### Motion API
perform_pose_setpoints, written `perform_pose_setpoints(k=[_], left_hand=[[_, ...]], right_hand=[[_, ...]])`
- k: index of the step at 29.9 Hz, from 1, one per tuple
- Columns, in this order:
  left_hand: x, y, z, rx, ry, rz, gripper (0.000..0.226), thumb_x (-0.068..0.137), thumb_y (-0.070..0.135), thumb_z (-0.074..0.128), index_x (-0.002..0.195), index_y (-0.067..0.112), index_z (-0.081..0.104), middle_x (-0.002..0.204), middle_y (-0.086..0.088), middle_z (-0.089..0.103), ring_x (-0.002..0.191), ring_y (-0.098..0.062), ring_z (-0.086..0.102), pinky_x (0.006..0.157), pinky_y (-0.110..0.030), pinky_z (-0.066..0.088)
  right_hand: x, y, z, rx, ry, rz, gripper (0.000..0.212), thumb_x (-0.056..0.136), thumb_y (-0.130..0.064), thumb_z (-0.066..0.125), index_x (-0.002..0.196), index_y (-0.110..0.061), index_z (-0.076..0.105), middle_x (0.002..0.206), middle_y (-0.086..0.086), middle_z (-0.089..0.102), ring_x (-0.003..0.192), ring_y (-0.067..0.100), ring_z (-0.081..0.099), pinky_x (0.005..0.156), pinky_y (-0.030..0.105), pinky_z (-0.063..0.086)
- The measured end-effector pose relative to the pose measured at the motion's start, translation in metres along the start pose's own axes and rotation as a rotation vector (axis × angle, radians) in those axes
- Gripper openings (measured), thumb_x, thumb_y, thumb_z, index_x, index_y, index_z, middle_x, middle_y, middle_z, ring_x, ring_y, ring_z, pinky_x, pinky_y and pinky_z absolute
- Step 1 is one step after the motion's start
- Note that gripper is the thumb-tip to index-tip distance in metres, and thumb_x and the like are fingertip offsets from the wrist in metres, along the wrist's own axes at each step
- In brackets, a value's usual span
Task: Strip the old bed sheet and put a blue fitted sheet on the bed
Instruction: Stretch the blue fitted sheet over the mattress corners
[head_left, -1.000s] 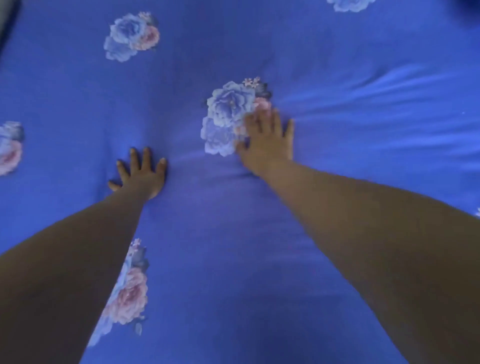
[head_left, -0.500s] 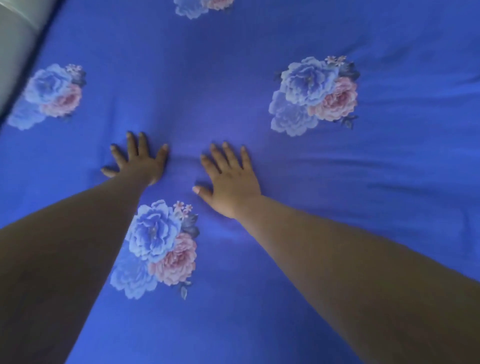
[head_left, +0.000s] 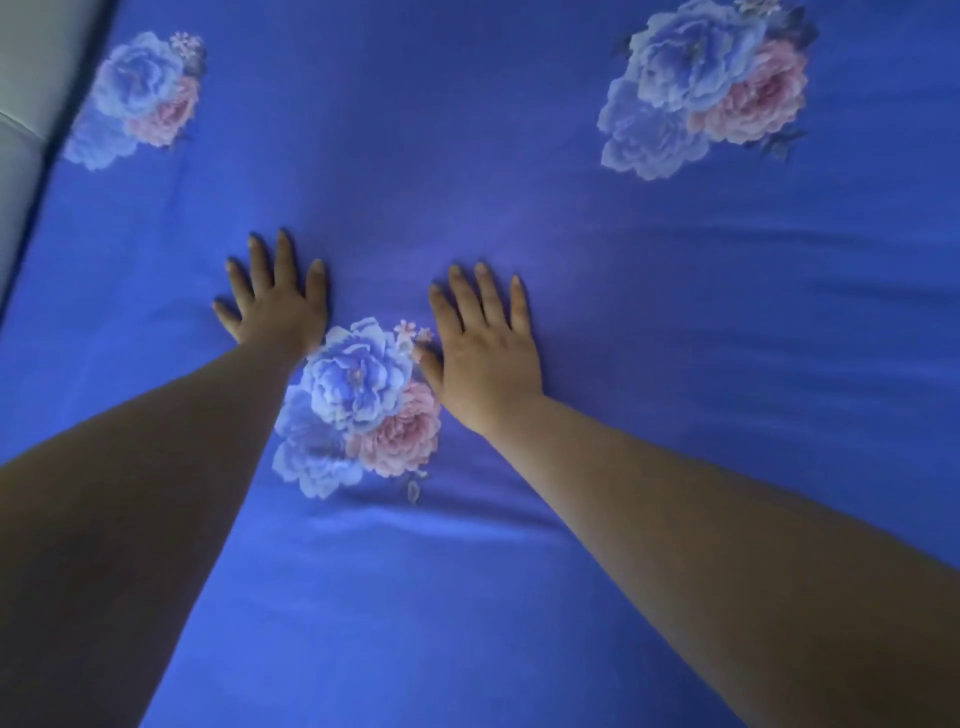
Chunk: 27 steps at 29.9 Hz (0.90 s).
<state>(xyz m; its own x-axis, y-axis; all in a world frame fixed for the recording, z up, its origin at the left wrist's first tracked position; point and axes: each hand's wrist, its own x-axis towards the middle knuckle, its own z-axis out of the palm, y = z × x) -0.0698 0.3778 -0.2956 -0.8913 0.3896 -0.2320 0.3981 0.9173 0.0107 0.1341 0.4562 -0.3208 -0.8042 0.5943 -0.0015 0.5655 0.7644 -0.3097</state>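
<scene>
- Two bare hands, both mine, lie flat on the blue fitted sheet (head_left: 519, 597), which covers the bed across nearly the whole head view.
- My left hand (head_left: 275, 306) presses palm down, fingers straight and spread, holding nothing. It sits just left of a printed flower cluster (head_left: 358, 405) in blue and pink.
- My right hand (head_left: 485, 358) also presses palm down with straight, slightly spread fingers, gripping nothing. Its thumb touches the right edge of that same flower cluster, so the print lies between my two hands.
- Soft wrinkles (head_left: 779, 312) run as long ridges from beside my right hand out to the right edge of the view. Their long axis goes left to right, across the line of my forearms.
- One more shallow fold (head_left: 415, 519) lies nearer to me, below the flower cluster and between my forearms.
- My right hand is clearly the nearer one to the main band of wrinkles. I judge a smoothing sweep would go rightward from there, along the ridges.
- Left of my left hand the fabric looks flat, reaching a pale padded surface (head_left: 31, 130) at the top left corner, beside the sheet's edge.
- Two further flower prints show, one at top left (head_left: 140, 98) and one at top right (head_left: 711, 88), both well apart from my hands.
- No old sheet is visible, so I judge the task is at its final smoothing.
</scene>
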Motion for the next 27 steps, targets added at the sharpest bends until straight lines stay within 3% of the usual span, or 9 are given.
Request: perform_pose_setpoints(k=[4, 9, 11, 13, 15, 19, 22, 24, 27], left_hand=[[-0.033, -0.020, 0.006, 0.015, 0.012, 0.071, 0.057, 0.099, 0.048, 0.022, 0.151, 0.036, 0.001, 0.160, 0.005, -0.007, 0.147, -0.022, -0.005, 0.118, -0.048, 0.000], [-0.089, -0.062, 0.017, 0.063, 0.012, 0.176, 0.057, 0.100, 0.044, 0.025, 0.152, 0.030, 0.005, 0.161, 0.002, -0.001, 0.148, -0.021, 0.000, 0.118, -0.045, 0.003], [-0.110, -0.074, 0.021, 0.089, 0.009, 0.186, 0.058, 0.100, 0.041, 0.027, 0.152, 0.027, 0.007, 0.161, 0.001, 0.000, 0.148, -0.022, 0.001, 0.118, -0.046, 0.004], [-0.129, -0.081, 0.024, 0.075, -0.025, 0.182, 0.057, 0.100, 0.042, 0.026, 0.152, 0.028, 0.007, 0.161, 0.003, 0.000, 0.148, -0.022, -0.001, 0.118, -0.047, 0.002], [-0.150, -0.083, 0.025, 0.042, -0.060, 0.178, 0.055, 0.100, 0.043, 0.023, 0.152, 0.031, 0.008, 0.160, 0.006, 0.000, 0.148, -0.022, -0.002, 0.118, -0.048, 0.001], [-0.209, -0.083, 0.029, 0.077, -0.021, 0.505, 0.055, 0.097, 0.044, 0.021, 0.150, 0.031, 0.019, 0.159, 0.000, 0.017, 0.146, -0.026, 0.014, 0.115, -0.053, 0.013], [-0.255, -0.093, 0.047, 0.183, -0.042, 0.778, 0.055, 0.095, 0.045, 0.025, 0.148, 0.031, 0.023, 0.155, -0.002, 0.029, 0.142, -0.028, 0.027, 0.110, -0.056, 0.022], [-0.286, -0.114, 0.058, 0.169, -0.045, 0.607, 0.056, 0.096, 0.045, 0.025, 0.149, 0.029, 0.022, 0.156, -0.001, 0.025, 0.142, -0.028, 0.027, 0.110, -0.056, 0.022], [-0.341, -0.170, 0.069, 0.122, -0.079, 0.133, 0.058, 0.098, 0.048, 0.024, 0.152, 0.028, 0.012, 0.160, 0.004, 0.008, 0.147, -0.026, 0.011, 0.111, -0.059, 0.014]], right_hand=[[-0.050, -0.036, 0.012, 0.014, -0.127, -0.277, 0.072, 0.091, -0.059, 0.037, 0.150, -0.020, 0.024, 0.159, 0.004, 0.016, 0.147, 0.028, 0.005, 0.116, 0.054, -0.005], [-0.104, -0.062, 0.015, 0.005, -0.263, -0.600, 0.073, 0.090, -0.062, 0.038, 0.149, -0.020, 0.028, 0.158, 0.000, 0.021, 0.146, 0.028, 0.011, 0.117, 0.054, -0.002], [-0.109, -0.055, 0.004, 0.075, -0.216, -0.641, 0.059, 0.093, -0.054, 0.037, 0.142, -0.022, 0.043, 0.151, -0.001, 0.037, 0.142, 0.024, 0.029, 0.116, 0.050, 0.008], [-0.104, -0.038, -0.011, 0.110, -0.003, -0.398, 0.049, 0.092, -0.043, 0.037, 0.133, -0.023, 0.054, 0.142, 0.000, 0.049, 0.134, 0.024, 0.043, 0.114, 0.050, 0.016], [-0.101, -0.008, -0.027, 0.077, 0.123, -0.066, 0.046, 0.093, -0.038, 0.042, 0.135, -0.023, 0.051, 0.146, 0.000, 0.045, 0.137, 0.026, 0.038, 0.113, 0.055, 0.011], [-0.123, 0.057, -0.052, -0.003, -0.013, 0.350, 0.057, 0.098, -0.048, 0.032, 0.149, -0.025, 0.025, 0.159, -0.001, 0.015, 0.147, 0.028, 0.005, 0.113, 0.061, -0.004], [-0.158, 0.052, -0.043, -0.092, -0.114, 0.291, 0.064, 0.095, -0.058, 0.023, 0.151, -0.028, 0.017, 0.160, -0.002, 0.008, 0.147, 0.031, -0.001, 0.114, 0.061, -0.004], [-0.195, 0.013, -0.024, -0.092, -0.096, 0.065, 0.067, 0.090, -0.061, 0.029, 0.148, -0.027, 0.029, 0.157, 0.001, 0.022, 0.145, 0.035, 0.011, 0.112, 0.062, 0.003], [-0.286, -0.057, 0.001, 0.014, -0.141, -0.328, 0.063, 0.085, -0.057, 0.044, 0.140, -0.027, 0.046, 0.151, 0.001, 0.037, 0.143, 0.033, 0.024, 0.112, 0.063, 0.013]])
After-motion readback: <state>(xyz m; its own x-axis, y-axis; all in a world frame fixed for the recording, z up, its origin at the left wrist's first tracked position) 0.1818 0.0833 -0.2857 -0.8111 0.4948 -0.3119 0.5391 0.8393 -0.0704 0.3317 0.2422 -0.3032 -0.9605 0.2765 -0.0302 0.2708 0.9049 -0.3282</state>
